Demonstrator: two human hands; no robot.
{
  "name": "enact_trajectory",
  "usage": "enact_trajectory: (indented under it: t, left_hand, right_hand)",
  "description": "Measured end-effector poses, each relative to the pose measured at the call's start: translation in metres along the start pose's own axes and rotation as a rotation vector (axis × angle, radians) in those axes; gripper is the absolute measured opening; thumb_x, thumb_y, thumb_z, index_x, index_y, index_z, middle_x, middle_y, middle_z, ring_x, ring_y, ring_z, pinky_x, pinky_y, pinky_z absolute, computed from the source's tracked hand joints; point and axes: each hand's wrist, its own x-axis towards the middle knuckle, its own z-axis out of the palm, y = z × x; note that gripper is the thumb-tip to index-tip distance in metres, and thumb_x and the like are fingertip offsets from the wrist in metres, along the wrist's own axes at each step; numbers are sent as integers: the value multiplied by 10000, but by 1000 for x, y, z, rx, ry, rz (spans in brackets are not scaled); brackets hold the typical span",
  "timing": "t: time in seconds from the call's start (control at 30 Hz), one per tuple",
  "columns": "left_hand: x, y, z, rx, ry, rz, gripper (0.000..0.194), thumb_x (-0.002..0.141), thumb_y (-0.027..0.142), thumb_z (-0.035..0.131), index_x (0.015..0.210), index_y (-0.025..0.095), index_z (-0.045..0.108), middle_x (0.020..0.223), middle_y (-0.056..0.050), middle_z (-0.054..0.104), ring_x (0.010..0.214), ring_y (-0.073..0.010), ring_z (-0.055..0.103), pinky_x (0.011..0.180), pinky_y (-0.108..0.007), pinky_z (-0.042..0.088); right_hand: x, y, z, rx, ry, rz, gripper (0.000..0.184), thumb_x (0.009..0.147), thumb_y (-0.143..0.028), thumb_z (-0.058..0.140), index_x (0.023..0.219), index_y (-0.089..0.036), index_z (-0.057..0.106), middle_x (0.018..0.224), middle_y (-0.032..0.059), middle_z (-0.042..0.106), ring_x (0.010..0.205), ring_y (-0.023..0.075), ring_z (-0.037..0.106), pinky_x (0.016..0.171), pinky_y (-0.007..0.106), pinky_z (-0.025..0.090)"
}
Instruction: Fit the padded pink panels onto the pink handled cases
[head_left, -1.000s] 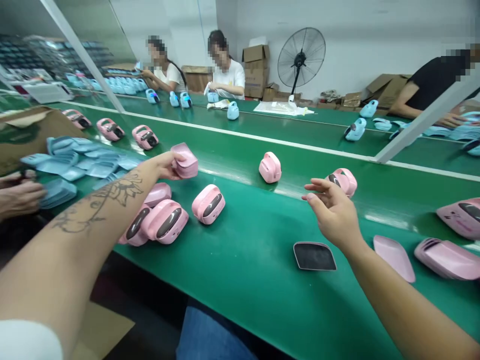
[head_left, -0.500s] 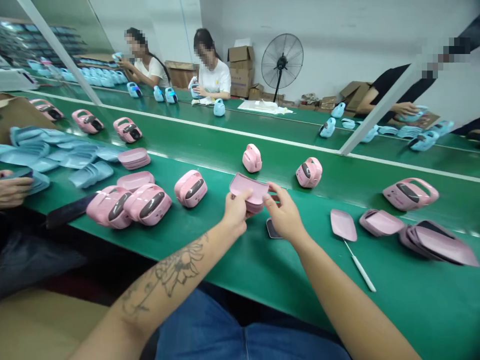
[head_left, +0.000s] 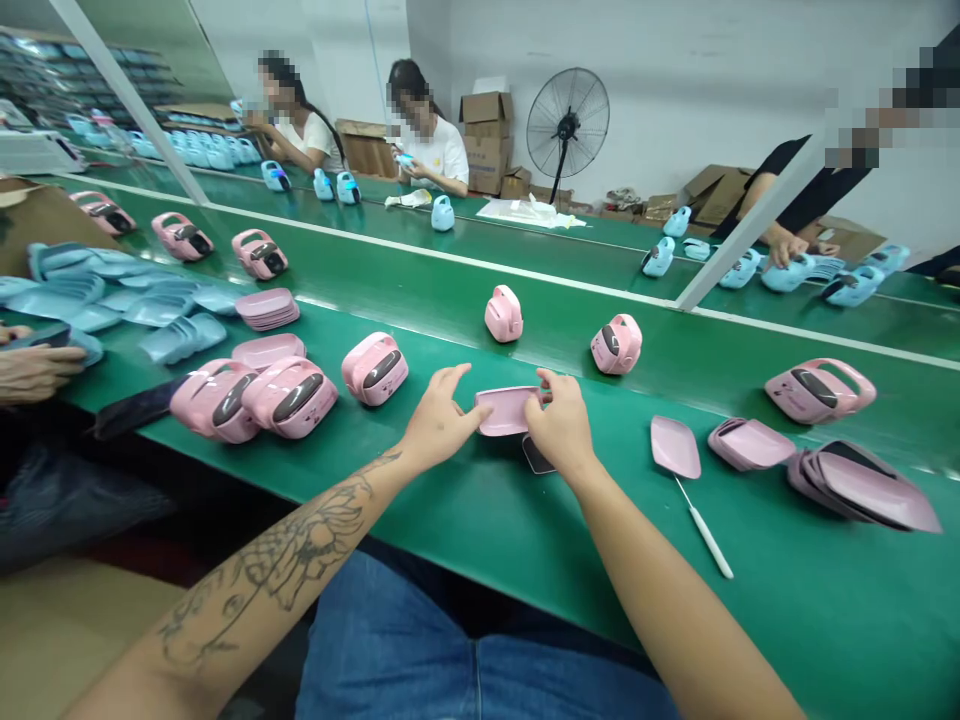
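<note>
A shallow pink plastic cover (head_left: 505, 413) is in front of me, just above or on the green table. My right hand (head_left: 559, 425) grips its right end, thumb over the top and fingers behind. On the other side, my left hand (head_left: 442, 418) has its fingers spread, with the thumb tip at the cover's left edge. Partly hidden under the cover and right hand lies a small dark panel (head_left: 535, 457). To the right, a single pink cover (head_left: 675, 447) rests by a white-handled pointed tool (head_left: 709, 540).
Pink cover stacks (head_left: 862, 485) lie at the right. Pink handled cases (head_left: 375, 368) stand on both sides; blue covers (head_left: 157, 300) are piled left. A white post (head_left: 727, 255) rises from the rail. Co-workers sit opposite; another person's hand (head_left: 41, 370) is at far left.
My left hand has let go of the pink cover and opened, moving left. The cover is lower and flatter, still in my right hand. Across the table, a co-worker has reached to a blue case.
</note>
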Motion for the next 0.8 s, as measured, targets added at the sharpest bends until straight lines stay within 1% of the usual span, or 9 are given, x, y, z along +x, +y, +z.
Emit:
enact_trajectory:
  t: [0.07, 0.17, 0.23, 0.3, 0.37, 0.47, 0.57, 0.7, 0.8]
  left_hand:
    - [-5, -4, -2, 52, -25, 112, 563, 790, 376, 892, 1325, 271, 753, 1546, -101, 614, 887, -220, 742, 975, -422, 633]
    - [-10, -14, 2, 102, -64, 222, 418, 930, 464, 755, 1300, 270, 772, 1462, -103, 663, 990, -252, 749, 939, -407, 642]
    - [-9, -21, 5, 130, -82, 282, 443, 1009, 513, 647, 1365, 268, 748, 1455, -115, 671, 1172, -293, 727, 1055, -431, 609]
    - [-8, -28, 6, 156, -93, 334, 511, 1063, 543, 549, 1452, 249, 700, 1487, -134, 655, 1376, -318, 642, 1221, -458, 506]
    - [-6, -33, 8, 176, -96, 367, 587, 1098, 580, 456, 1533, 230, 638, 1522, -152, 629, 1485, -318, 566, 1298, -465, 423]
    - [-6, -39, 10, 205, -92, 387, 660, 1111, 639, 370, 1587, 235, 584, 1548, -160, 604, 1516, -311, 544, 1306, -466, 416]
    - [-8, -41, 12, 231, -55, 397, 677, 1101, 658, 387, 1601, 237, 563, 1590, -165, 565, 1534, -321, 521, 1308, -477, 415]
    - [-12, -41, 15, 250, 5, 407, 634, 1105, 605, 423, 1606, 239, 549, 1605, -175, 544, 1376, -310, 643, 1196, -471, 532]
    - [-14, -38, 16, 262, 56, 433, 582, 1105, 580, 438, 1548, 242, 604, 1579, -171, 570, 1336, -305, 663, 1191, -482, 534]
  right_hand:
    - [-1, -2, -3, -20, 31, 7, 377, 922, -350, 587, 1224, -156, 704, 1166, 165, 736, 959, 273, 701, 929, 433, 571]
    - [-1, -4, -10, -54, 20, 14, 240, 953, -375, 585, 1063, -208, 716, 981, 100, 766, 886, 263, 694, 868, 407, 544]
    - [-1, -5, -15, -86, 1, 16, 201, 962, -360, 582, 1028, -230, 720, 937, 78, 777, 854, 261, 697, 819, 391, 518]
    - [-3, -8, -19, -124, -5, 18, 178, 962, -342, 587, 1021, -244, 723, 936, 75, 789, 846, 268, 702, 781, 381, 491]
    - [-5, -11, -22, -159, 11, 22, 179, 962, -324, 583, 1041, -246, 723, 940, 85, 797, 831, 276, 701, 768, 381, 472]
    - [-8, -16, -24, -174, 66, 23, 198, 957, -311, 576, 1063, -236, 725, 918, 99, 796, 807, 281, 695, 788, 394, 473]
    - [-7, -17, -26, -125, 134, 10, 192, 938, -342, 590, 1020, -228, 721, 1009, 118, 794, 861, 275, 698, 840, 404, 504]
    - [-3, -11, -30, -3, 196, 23, 211, 937, -393, 596, 986, -223, 712, 976, 91, 785, 847, 243, 704, 853, 385, 548]
    - [-1, -5, -31, 59, 209, 53, 224, 925, -417, 632, 975, -222, 730, 923, 73, 793, 788, 232, 699, 818, 383, 558]
